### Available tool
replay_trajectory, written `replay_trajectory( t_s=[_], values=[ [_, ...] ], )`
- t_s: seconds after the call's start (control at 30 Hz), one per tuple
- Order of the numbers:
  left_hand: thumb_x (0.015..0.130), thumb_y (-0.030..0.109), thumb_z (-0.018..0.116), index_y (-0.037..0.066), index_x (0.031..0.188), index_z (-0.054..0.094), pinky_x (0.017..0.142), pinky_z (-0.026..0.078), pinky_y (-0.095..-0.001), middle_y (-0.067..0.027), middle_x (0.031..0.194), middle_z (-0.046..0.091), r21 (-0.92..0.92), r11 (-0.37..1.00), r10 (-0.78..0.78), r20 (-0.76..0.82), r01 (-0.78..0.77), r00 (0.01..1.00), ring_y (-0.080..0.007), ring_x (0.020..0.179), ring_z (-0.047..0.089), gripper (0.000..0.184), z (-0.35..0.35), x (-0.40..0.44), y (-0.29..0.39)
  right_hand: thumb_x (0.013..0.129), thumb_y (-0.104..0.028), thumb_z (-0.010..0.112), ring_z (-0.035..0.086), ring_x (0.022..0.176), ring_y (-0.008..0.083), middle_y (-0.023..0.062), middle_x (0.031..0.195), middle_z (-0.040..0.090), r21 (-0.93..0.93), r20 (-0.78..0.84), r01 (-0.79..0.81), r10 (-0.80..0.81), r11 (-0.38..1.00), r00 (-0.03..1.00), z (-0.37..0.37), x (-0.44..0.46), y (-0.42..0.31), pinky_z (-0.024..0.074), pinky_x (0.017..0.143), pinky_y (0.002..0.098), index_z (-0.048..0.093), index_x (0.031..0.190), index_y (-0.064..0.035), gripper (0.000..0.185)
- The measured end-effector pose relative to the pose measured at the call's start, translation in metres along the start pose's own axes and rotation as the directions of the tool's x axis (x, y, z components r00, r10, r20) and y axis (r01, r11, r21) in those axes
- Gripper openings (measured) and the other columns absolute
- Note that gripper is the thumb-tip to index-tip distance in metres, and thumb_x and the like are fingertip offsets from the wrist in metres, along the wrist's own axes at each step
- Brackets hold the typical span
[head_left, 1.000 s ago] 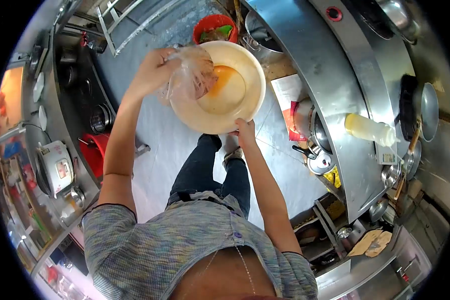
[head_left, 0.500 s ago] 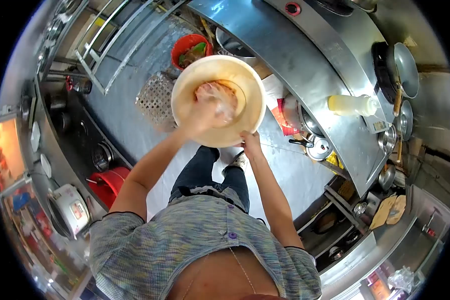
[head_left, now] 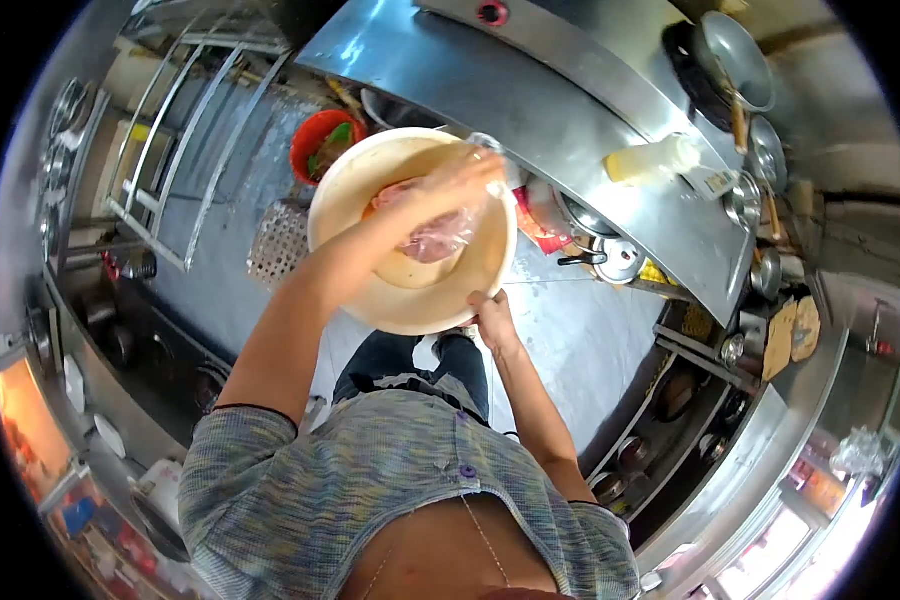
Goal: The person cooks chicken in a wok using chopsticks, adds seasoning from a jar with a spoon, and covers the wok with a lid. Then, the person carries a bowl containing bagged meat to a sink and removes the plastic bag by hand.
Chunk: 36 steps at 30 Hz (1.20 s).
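Observation:
A large cream basin point(head_left: 355, 285) is held up in front of my body, tilted slightly. In it lies a clear plastic bag point(head_left: 440, 238) with pinkish, meat-like contents. My left hand point(head_left: 468, 178) reaches across the basin to its upper right side, fingers closed on the bag's clear plastic. My left forearm hides part of the bag and the basin's inside. My right hand point(head_left: 492, 318) grips the basin's lower right rim. An orange-red patch shows beside the bag.
A steel counter point(head_left: 530, 110) runs along the upper right, bearing a squeeze bottle point(head_left: 652, 160). Beyond the basin stands a red bucket point(head_left: 315, 140), with a perforated grey stool point(head_left: 278, 245) to the left. A lidded pot point(head_left: 620, 262) sits below the counter edge.
The bag has gone from above the basin down into it. My left hand has moved from the basin's left side to its upper right. The view has turned, and the basin appears lower.

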State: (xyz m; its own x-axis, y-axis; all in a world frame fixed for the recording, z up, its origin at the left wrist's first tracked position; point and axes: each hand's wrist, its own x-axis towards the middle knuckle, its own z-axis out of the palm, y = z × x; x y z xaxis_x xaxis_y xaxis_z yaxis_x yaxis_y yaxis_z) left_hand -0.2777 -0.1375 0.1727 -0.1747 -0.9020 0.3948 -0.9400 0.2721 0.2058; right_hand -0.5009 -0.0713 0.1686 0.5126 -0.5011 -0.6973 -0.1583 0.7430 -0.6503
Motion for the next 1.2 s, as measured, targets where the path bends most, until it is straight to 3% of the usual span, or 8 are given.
replay_trajectory(
  t_s=[0.07,0.1,0.27,0.57,0.73,0.83,0.97,1.2],
  values=[
    [0.070,0.013,0.052,0.003,0.091,0.053,0.082,0.042,-0.0401,-0.0165,0.095,0.056,-0.104,0.965,-0.205,0.265,0.239,0.942,-0.0326,0.092,0.051,0.023,-0.023,0.021,-0.017,0.073,-0.005,0.047,0.059,0.057,0.0219,0.0149,0.079,0.058,0.078,-0.052,0.031,-0.027,0.996,0.998,-0.005,-0.014,0.000,0.0512,0.042,0.0284,0.045,0.102,0.0090,0.032],
    [0.070,0.010,0.053,0.002,0.093,0.052,0.084,0.041,-0.0399,-0.0171,0.096,0.055,-0.080,0.983,-0.171,-0.038,0.167,0.985,-0.0326,0.093,0.051,0.024,-0.017,0.009,-0.025,0.073,-0.005,0.047,0.059,0.056,0.0217,0.0145,0.078,0.058,0.099,-0.059,0.057,-0.051,0.993,0.997,-0.011,-0.020,-0.001,0.0507,0.041,0.0282,0.045,0.101,0.0089,0.032],
    [0.071,0.005,0.054,0.000,0.112,0.045,0.095,0.032,-0.0379,-0.0173,0.119,0.045,0.086,0.940,-0.324,-0.089,0.331,0.942,-0.0299,0.111,0.042,0.042,-0.049,-0.017,0.007,0.072,-0.006,0.048,0.057,0.053,0.0202,0.0130,0.075,0.058,0.143,-0.142,0.177,-0.157,0.974,0.977,-0.045,-0.042,0.001,0.0475,0.038,0.0268,0.047,0.097,0.0078,0.029],
    [0.070,0.016,0.059,0.006,0.118,0.044,0.095,0.029,-0.0419,-0.0149,0.115,0.050,0.271,0.891,-0.446,0.376,0.364,0.812,-0.0295,0.110,0.043,0.051,-0.028,-0.023,0.151,0.071,-0.009,0.050,0.056,0.048,0.0185,0.0114,0.070,0.059,0.172,-0.323,0.273,-0.208,0.947,0.923,-0.140,-0.098,0.030,0.0450,0.035,0.0257,0.052,0.096,0.0064,0.029],
    [0.074,0.013,0.057,0.004,0.109,0.050,0.072,0.045,-0.0418,-0.0156,0.079,0.061,-0.063,0.911,-0.304,0.563,0.407,0.768,-0.0326,0.078,0.058,0.036,-0.024,0.019,0.213,0.070,-0.006,0.047,0.056,0.048,0.0188,0.0112,0.070,0.057,0.204,-0.474,0.370,-0.240,0.906,0.847,-0.180,-0.131,0.042,0.0452,0.034,0.0255,0.049,0.101,0.0029,0.032],
    [0.077,0.013,0.057,0.003,0.104,0.053,0.062,0.047,-0.0352,-0.0142,0.083,0.059,-0.539,0.650,-0.110,0.630,0.535,0.769,-0.0270,0.077,0.058,0.029,-0.008,0.035,0.222,0.071,-0.005,0.046,0.056,0.051,0.0202,0.0121,0.073,0.057,0.193,-0.570,0.404,-0.233,0.894,0.788,-0.194,-0.150,0.040,0.0473,0.036,0.0287,0.047,0.103,0.0028,0.033],
    [0.081,0.015,0.055,0.001,0.099,0.054,0.062,0.046,-0.0282,-0.0134,0.093,0.051,-0.539,0.842,0.166,0.246,-0.007,0.955,-0.0219,0.072,0.057,0.022,-0.023,0.060,0.257,0.070,-0.005,0.047,0.058,0.057,0.0208,0.0121,0.080,0.057,0.378,-0.650,0.477,-0.139,0.794,0.747,-0.192,-0.173,0.075,0.0486,0.042,0.0302,0.046,0.106,0.0011,0.037],
    [0.084,0.010,0.051,0.000,0.098,0.054,0.062,0.044,-0.0216,-0.0033,0.079,0.055,-0.811,0.529,0.105,0.354,0.250,0.929,-0.0096,0.068,0.052,0.017,0.011,0.071,0.268,0.069,-0.002,0.049,0.059,0.059,0.0199,0.0108,0.082,0.057,0.489,-0.842,0.731,0.039,0.475,0.538,-0.162,-0.232,0.160,0.0486,0.040,0.0304,0.046,0.107,-0.0002,0.038]
  ],
)
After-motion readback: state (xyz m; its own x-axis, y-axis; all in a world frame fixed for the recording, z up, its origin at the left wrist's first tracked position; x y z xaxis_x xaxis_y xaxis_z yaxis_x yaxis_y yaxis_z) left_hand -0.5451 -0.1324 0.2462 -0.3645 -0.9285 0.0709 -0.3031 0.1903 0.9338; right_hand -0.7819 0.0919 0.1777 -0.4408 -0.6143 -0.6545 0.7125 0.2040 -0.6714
